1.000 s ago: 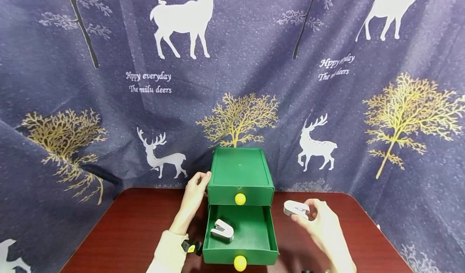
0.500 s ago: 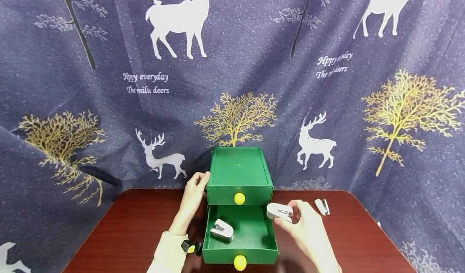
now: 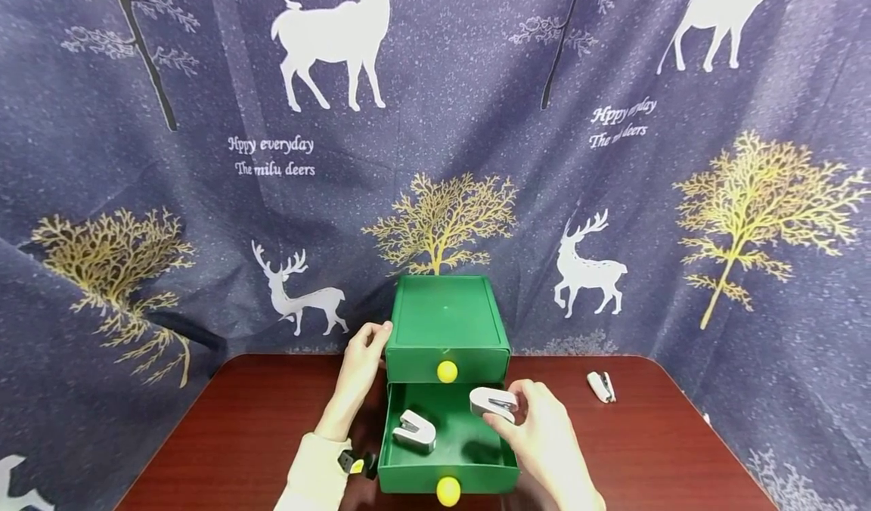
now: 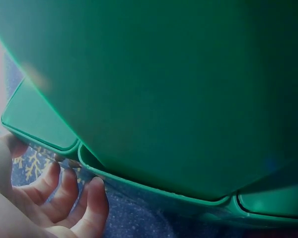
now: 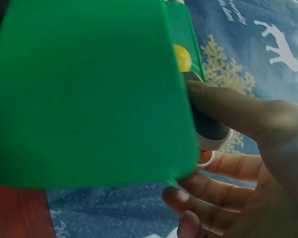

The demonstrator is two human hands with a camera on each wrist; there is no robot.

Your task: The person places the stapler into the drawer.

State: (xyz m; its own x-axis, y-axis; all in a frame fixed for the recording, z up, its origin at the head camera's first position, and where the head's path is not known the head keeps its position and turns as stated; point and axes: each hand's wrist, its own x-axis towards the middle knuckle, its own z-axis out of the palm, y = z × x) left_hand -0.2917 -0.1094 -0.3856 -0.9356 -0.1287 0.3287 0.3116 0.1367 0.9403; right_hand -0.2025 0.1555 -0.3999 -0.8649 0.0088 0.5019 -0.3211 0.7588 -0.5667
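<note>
A green drawer cabinet [image 3: 445,314] with yellow ball knobs stands at the table's centre. Its lower drawer [image 3: 479,482] is pulled out, and a white mini stapler [image 3: 416,434] lies at the drawer's left. Over the drawer's right side my right hand [image 3: 544,429] pinches a second white mini stapler [image 3: 488,401] between thumb and fingers. In the right wrist view the green drawer wall hides part of that stapler [image 5: 208,126]. My left hand [image 3: 361,360] touches the cabinet's left side near the upper edge; in the left wrist view its bent fingers [image 4: 97,201] meet the green edge.
Another white stapler [image 3: 602,387] lies on the red-brown table [image 3: 646,450] at the back right. The upper drawer [image 3: 415,365] is closed. A dark curtain [image 3: 435,133] with deer and trees hangs directly behind the table.
My right hand has carried its stapler leftward, from beside the cabinet to over the open drawer. The stapler at the back right has come into sight. My left hand stays put.
</note>
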